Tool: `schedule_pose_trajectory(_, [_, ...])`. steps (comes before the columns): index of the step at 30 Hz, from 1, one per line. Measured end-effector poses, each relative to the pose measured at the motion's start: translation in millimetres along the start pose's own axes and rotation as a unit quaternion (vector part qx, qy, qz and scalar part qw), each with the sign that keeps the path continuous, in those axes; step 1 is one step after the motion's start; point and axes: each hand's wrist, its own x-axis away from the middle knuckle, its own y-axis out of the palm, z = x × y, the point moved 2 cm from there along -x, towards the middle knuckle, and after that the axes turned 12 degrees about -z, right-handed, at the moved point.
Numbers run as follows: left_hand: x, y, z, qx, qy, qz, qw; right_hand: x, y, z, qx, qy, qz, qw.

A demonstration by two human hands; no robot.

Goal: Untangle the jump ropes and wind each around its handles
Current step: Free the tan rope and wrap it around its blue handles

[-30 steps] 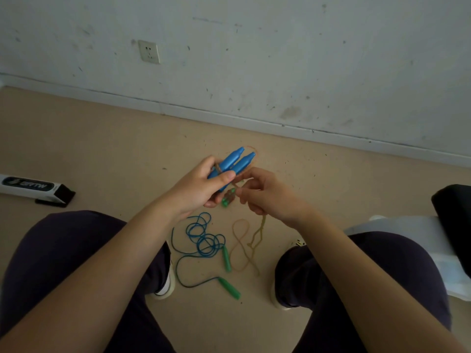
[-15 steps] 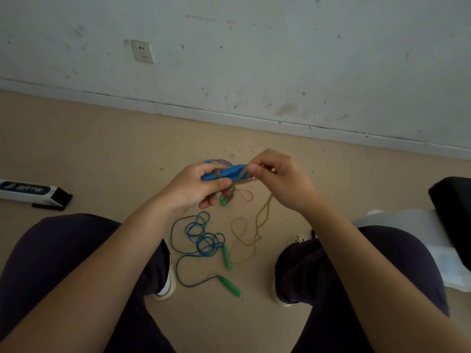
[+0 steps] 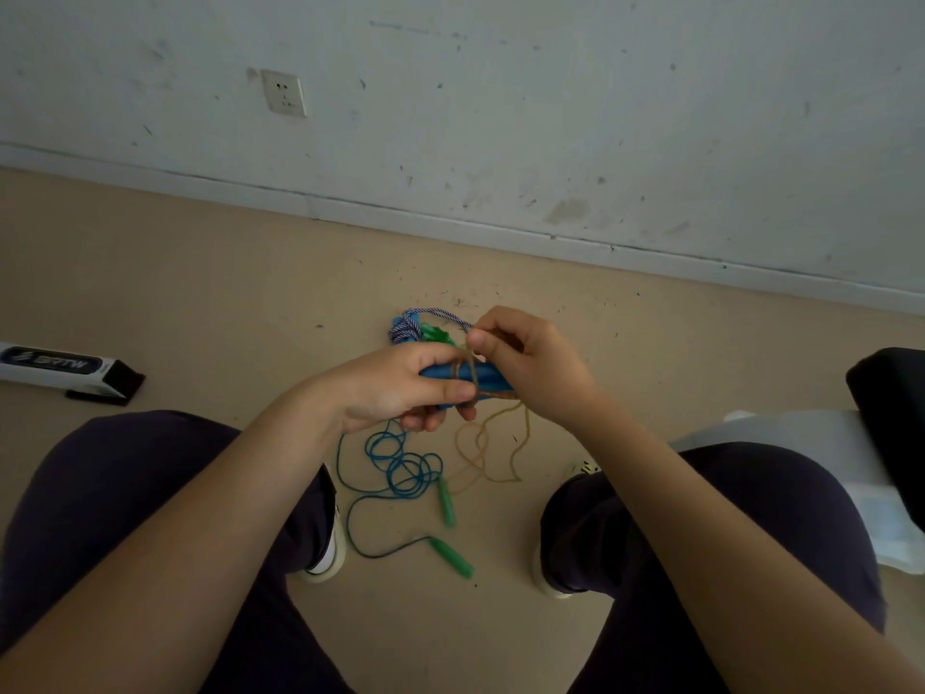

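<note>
**Q:** What does your left hand (image 3: 395, 388) hold?

**A:** Your left hand is closed around the pair of blue handles (image 3: 463, 375), which lie roughly level, side by side, between your knees and above the floor (image 3: 200, 303).

**Q:** And your right hand (image 3: 530, 363)?

**A:** Your right thumb and forefinger pinch the tan rope (image 3: 493, 443). Several turns of that rope cross the blue handles; its slack hangs down in loops to the floor.

**Q:** Where are the other ropes?

**A:** The blue rope (image 3: 400, 463) lies coiled on the floor between your feet, with both green handles (image 3: 453, 556) at its ends, near the tan slack. A blue-and-white twisted rope (image 3: 430, 315) lies beyond your hands, partly hidden, with something green beside it.

**Q:** Anything else nearby?

**A:** A long white box (image 3: 60, 368) rests on the floor at your left.
</note>
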Motion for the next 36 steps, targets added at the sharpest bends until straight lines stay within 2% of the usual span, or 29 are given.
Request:
schedule_pose_trajectory(4, [-0.3, 1.3, 0.1, -0.008, 0.000, -0.011, 1.000, 0.0, 2.2, 4.2, 0.057, 0.024, 0.006, 0.998])
schedule_pose_trajectory(12, [3.1, 2.8, 7.4, 0.032, -0.005, -0.012, 0.999, -1.5, 3.8, -0.5, 0.055, 0.012, 0.084, 0.995])
schedule_pose_trajectory(17, [2.7, 5.7, 6.4, -0.030, -0.038, 0.043, 0.998, -1.1, 7.0, 0.0, 0.072, 0.000, 0.091, 0.993])
schedule_pose_trajectory(22, [2.4, 2.8, 5.6, -0.066, -0.014, 0.071, 0.995, -3.3, 8.2, 2.3, 0.089, 0.013, 0.105, 0.990])
schedule_pose_trajectory(29, [2.2, 2.8, 5.0, -0.169, 0.002, 0.083, 0.982, -6.1, 9.0, 10.7, 0.080, 0.073, 0.066, 0.992])
schedule_pose_trajectory(33, [2.4, 1.8, 3.6, -0.156, 0.002, 0.097, 0.983, -5.3, 2.0, 9.0, -0.027, 0.085, 0.032, 0.995])
schedule_pose_trajectory(36, [1.2, 2.8, 2.8, -0.146, 0.007, 0.100, 0.984, -5.0, -2.3, 8.4, -0.026, 0.096, 0.007, 0.995])
